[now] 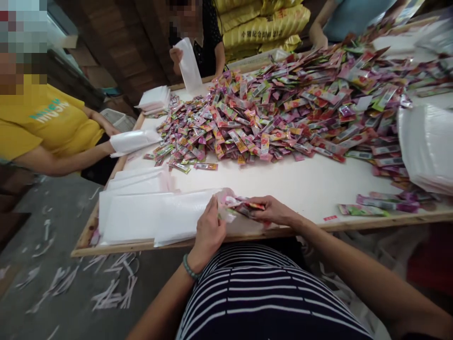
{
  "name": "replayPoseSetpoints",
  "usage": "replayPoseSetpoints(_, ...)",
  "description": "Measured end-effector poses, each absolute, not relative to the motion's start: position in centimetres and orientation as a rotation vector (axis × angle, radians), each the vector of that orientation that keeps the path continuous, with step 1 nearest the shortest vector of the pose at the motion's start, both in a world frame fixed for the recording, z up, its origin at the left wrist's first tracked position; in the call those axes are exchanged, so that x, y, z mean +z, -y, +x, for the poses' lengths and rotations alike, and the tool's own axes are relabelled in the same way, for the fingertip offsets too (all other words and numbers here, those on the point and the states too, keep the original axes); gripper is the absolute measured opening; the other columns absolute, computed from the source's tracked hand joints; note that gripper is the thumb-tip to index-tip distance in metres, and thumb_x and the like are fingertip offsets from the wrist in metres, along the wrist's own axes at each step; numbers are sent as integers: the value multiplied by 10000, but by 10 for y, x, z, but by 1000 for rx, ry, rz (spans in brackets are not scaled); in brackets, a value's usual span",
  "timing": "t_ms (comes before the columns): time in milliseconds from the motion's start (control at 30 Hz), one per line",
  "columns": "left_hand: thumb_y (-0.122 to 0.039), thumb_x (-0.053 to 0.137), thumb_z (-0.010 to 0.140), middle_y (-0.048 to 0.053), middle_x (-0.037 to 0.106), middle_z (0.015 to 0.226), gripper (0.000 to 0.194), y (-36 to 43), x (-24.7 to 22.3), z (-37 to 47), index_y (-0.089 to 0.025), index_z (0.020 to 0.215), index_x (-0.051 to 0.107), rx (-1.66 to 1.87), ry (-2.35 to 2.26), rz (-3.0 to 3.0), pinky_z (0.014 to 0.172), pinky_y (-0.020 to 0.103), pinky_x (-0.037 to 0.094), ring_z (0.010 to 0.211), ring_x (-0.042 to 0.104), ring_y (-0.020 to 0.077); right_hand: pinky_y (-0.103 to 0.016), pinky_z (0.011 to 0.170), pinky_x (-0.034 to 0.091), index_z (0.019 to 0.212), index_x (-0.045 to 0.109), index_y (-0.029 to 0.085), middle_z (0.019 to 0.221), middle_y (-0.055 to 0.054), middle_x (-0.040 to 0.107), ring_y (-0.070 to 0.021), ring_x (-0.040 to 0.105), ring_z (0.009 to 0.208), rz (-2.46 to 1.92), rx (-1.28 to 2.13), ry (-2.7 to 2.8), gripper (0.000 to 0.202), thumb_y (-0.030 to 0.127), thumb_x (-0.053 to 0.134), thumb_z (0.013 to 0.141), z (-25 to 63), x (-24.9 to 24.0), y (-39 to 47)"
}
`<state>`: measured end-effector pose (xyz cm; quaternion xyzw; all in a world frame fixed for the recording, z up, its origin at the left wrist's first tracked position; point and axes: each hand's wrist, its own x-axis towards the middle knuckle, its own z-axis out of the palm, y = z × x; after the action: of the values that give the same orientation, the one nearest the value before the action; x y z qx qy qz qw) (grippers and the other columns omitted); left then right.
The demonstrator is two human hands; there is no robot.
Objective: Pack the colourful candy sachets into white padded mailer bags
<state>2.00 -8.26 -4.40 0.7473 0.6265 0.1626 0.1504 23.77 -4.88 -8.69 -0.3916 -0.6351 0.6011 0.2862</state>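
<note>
My left hand [211, 229] is closed on the mouth of a white plastic bag [184, 208], which lies flat to its left along the table's near edge. In my right hand [274, 211] is a small bunch of colourful sachets [247, 206], their far ends at the bag's mouth. Whether any sachets are inside the bag cannot be made out. Left of it, more flat white bags [130, 215] lie overlapped in a stack. A large heap of the same pink, purple and green sachets [247, 123] spreads over the table beyond my hands.
A wooden rim edges the white table [226, 177]. At right stand stacked filled bags [428, 146] beside loose sachets [380, 203]. A person in a yellow shirt [53, 123] and another in dark clothing hold white bags. Yellow sacks [265, 28] are behind; strips litter the floor.
</note>
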Motion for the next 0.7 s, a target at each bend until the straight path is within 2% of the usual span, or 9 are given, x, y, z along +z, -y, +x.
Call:
replayPoseSetpoints(100, -54, 445, 737, 148, 439, 1473, 688, 79, -53, 22, -94, 1420, 372, 502, -1688, 2160, 1146, 399, 365, 1364, 418, 228, -311, 762, 457, 1195, 660, 257, 1073, -67, 679, -183, 576, 864, -1018, 991, 2255, 400, 170, 544, 822, 239, -81, 51)
replayPoseSetpoints(167, -46, 452, 725, 152, 426, 1481, 709, 77, -59, 25, -96, 1426, 360, 483, -1616, 2177, 1148, 408, 362, 1372, 405, 228, -319, 773, 451, 1205, 651, 263, 1093, -89, 669, -196, 562, 882, -1083, 635, 2463, 408, 141, 538, 833, 237, -76, 52)
replayPoseSetpoints(300, -36, 447, 717, 137, 411, 1494, 737, 76, -61, 32, -114, 1442, 339, 463, -1453, 2225, 1150, 417, 360, 1388, 378, 221, -343, 794, 452, 1196, 639, 244, 1174, -105, 629, -208, 543, 906, -998, 357, 2641, 344, 168, 512, 885, 232, -72, 55)
replayPoseSetpoints(367, -25, 431, 712, 130, 395, 1505, 748, 75, -57, 37, -116, 1449, 332, 470, -1396, 2245, 1155, 420, 354, 1396, 363, 219, -365, 812, 447, 1168, 648, 219, 1181, -125, 614, -224, 534, 943, -953, 296, 2674, 313, 166, 484, 907, 228, -73, 54)
replayPoseSetpoints(467, -14, 418, 688, 115, 390, 1511, 788, 74, -49, 46, -129, 1461, 319, 499, -1338, 2241, 1150, 424, 363, 1392, 372, 222, -349, 787, 444, 1002, 703, 193, 995, -114, 648, -216, 541, 904, -982, 348, 2662, 236, 148, 496, 899, 222, -74, 47)
replayPoseSetpoints(567, -36, 433, 675, 93, 443, 1481, 816, 73, -41, 55, -174, 1470, 314, 589, -1318, 2170, 1074, 409, 456, 1307, 485, 230, -310, 745, 443, 792, 701, 162, 869, -89, 650, -191, 553, 830, -927, 559, 2648, 146, 114, 567, 824, 219, -68, 39)
replayPoseSetpoints(633, -57, 438, 690, 93, 516, 1419, 794, 72, -36, 59, -195, 1464, 329, 686, -1349, 2059, 916, 347, 557, 1101, 628, 202, -287, 703, 442, 766, 692, 146, 857, -83, 649, -171, 557, 779, -886, 723, 2632, 124, 88, 584, 780, 220, -56, 34)
replayPoseSetpoints(700, -73, 440, 710, 97, 600, 1315, 753, 70, -31, 62, -194, 1449, 357, 807, -1366, 1914, 707, 267, 580, 795, 669, 134, -285, 713, 448, 806, 691, 146, 873, -77, 648, -163, 564, 778, -842, 818, 2588, 141, 77, 577, 760, 224, -34, 28)
